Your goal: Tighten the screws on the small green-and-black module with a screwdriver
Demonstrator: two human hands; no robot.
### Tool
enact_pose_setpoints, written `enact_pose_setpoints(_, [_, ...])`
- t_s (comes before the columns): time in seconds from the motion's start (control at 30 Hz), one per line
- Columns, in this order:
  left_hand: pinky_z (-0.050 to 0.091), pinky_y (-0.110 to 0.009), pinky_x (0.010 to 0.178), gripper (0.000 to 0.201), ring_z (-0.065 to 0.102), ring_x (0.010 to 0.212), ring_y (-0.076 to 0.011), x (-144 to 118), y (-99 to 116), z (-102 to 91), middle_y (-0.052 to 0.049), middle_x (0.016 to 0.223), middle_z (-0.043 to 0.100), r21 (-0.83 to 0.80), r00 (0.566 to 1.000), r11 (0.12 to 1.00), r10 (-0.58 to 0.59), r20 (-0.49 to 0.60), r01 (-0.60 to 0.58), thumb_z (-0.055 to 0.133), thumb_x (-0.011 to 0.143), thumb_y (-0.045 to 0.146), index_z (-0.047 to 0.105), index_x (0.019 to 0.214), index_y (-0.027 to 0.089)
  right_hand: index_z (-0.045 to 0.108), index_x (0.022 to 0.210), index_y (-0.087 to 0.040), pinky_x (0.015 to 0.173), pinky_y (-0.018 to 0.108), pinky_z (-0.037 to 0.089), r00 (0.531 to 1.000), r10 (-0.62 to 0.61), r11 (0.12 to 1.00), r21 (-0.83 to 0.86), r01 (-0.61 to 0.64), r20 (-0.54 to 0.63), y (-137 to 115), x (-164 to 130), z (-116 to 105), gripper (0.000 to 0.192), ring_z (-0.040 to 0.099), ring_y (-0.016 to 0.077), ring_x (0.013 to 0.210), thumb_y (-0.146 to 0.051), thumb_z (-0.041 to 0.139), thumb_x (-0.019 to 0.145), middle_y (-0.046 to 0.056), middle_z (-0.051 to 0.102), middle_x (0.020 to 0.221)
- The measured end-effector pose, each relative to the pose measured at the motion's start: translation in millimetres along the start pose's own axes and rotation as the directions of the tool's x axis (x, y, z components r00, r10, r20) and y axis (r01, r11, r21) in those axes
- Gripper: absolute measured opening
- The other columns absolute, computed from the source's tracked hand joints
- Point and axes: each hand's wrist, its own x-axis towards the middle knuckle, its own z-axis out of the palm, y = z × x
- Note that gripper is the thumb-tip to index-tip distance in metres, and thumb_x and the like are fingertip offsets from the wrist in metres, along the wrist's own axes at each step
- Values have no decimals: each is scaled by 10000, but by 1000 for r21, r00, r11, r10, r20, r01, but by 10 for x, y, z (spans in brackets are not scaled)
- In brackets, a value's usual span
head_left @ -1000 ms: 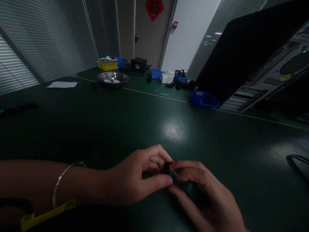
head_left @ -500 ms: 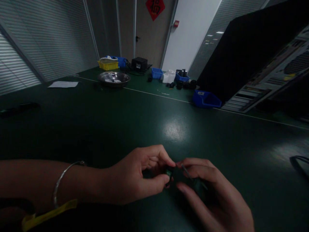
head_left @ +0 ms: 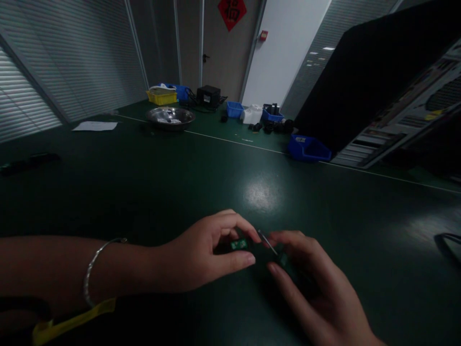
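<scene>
My left hand (head_left: 207, 250) holds a small circuit board (head_left: 238, 244) in its curled fingers; green with pale marks, the board lies behind the thumb tip. Close on its right, my right hand (head_left: 320, 283) grips a small screwdriver (head_left: 269, 243). The thin metal shaft slants up and left, its tip near my left fingertips; whether they touch I cannot tell. Its dark green handle is mostly hidden by the fingers. Both hands are just above the green tabletop (head_left: 201, 178).
Farther back are a metal bowl (head_left: 151, 117), a paper sheet (head_left: 95, 126), a yellow bin (head_left: 162, 98), a black box (head_left: 209, 96) and a blue bin (head_left: 309, 150). A large black cabinet (head_left: 345, 81) leans in at right. Dark objects (head_left: 30, 161) lie at left; a black cable (head_left: 446, 242) lies at right.
The circuit board has turned in my left fingers, showing more of its green face and shifting left. The screwdriver's tip has moved slightly up and left.
</scene>
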Motion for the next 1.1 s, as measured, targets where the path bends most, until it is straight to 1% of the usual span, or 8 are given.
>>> enact_pose_setpoints(0.07, [473, -333, 877, 204, 586, 992, -181, -2, -22, -20, -71, 1077, 580, 118, 997, 991, 73, -33, -69, 578, 878, 206, 645, 1068, 180, 505, 1214, -239, 754, 248, 574, 999, -33, 999, -20, 34, 34, 14, 6, -12, 335, 646, 184, 948, -135, 535, 897, 67, 621, 1043])
enact_pose_setpoints(0.17, [476, -314, 862, 222, 594, 961, -170, -6, -49, -40, -53, 1036, 615, 182, 993, 979, 100, -64, -87, 596, 877, 201, 650, 1091, 192, 530, 1198, -231, 778, 248, 570, 995, -80, 996, -45, 83, 60, 16, 24, -42, 330, 643, 187, 960, -123, 549, 887, 77, 628, 1068])
enact_pose_setpoints(0.37, [483, -309, 817, 162, 607, 892, -165, 1, -79, -53, -40, 959, 638, 193, 984, 976, 124, -127, -98, 664, 836, 217, 654, 989, 164, 561, 1182, -231, 758, 213, 572, 990, -105, 994, -31, 108, 92, -20, 53, -60, 340, 661, 164, 922, -99, 557, 869, 66, 644, 1043])
enact_pose_setpoints(0.57, [476, -289, 853, 160, 618, 931, -159, 12, -78, -57, -46, 975, 649, 190, 973, 965, 203, -109, -180, 686, 813, 163, 671, 972, 147, 575, 1176, -230, 761, 177, 561, 987, -95, 995, 6, 95, 129, -29, 63, -52, 335, 652, 133, 918, -80, 546, 877, 52, 629, 1017])
enact_pose_setpoints(0.67, [475, -282, 844, 155, 624, 918, -156, 2, -80, -54, -44, 955, 659, 176, 976, 968, 195, -93, -177, 693, 808, 160, 685, 962, 146, 578, 1172, -227, 768, 183, 561, 985, -101, 995, 11, 100, 139, -29, 66, -47, 337, 646, 137, 929, -73, 554, 873, 56, 621, 1022])
enact_pose_setpoints(0.87, [490, -294, 769, 193, 633, 861, -171, 8, -105, -38, -33, 896, 669, -55, 996, 998, 30, -89, -35, 740, 760, 167, 710, 950, 158, 573, 1172, -234, 761, 171, 554, 987, -106, 994, 36, 102, 120, -38, 46, -25, 358, 649, 127, 914, -55, 554, 862, 44, 627, 1009])
enact_pose_setpoints(1.0, [490, -260, 762, 207, 641, 843, -138, 22, -111, -19, -8, 860, 682, -257, 999, 966, -20, -45, 8, 742, 736, 98, 715, 928, 169, 551, 1194, -246, 766, 182, 551, 988, -99, 993, 76, 90, 119, -32, 27, -2, 382, 646, 128, 913, -55, 553, 863, 37, 631, 1016])
enact_pose_setpoints(1.1, [494, -257, 787, 218, 647, 868, -131, 24, -101, -6, -6, 880, 697, -336, 999, 941, -49, -5, 45, 736, 738, 85, 708, 934, 176, 534, 1212, -252, 773, 194, 551, 989, -84, 993, 97, 73, 122, -21, 23, 6, 388, 641, 131, 920, -64, 550, 873, 38, 628, 1028])
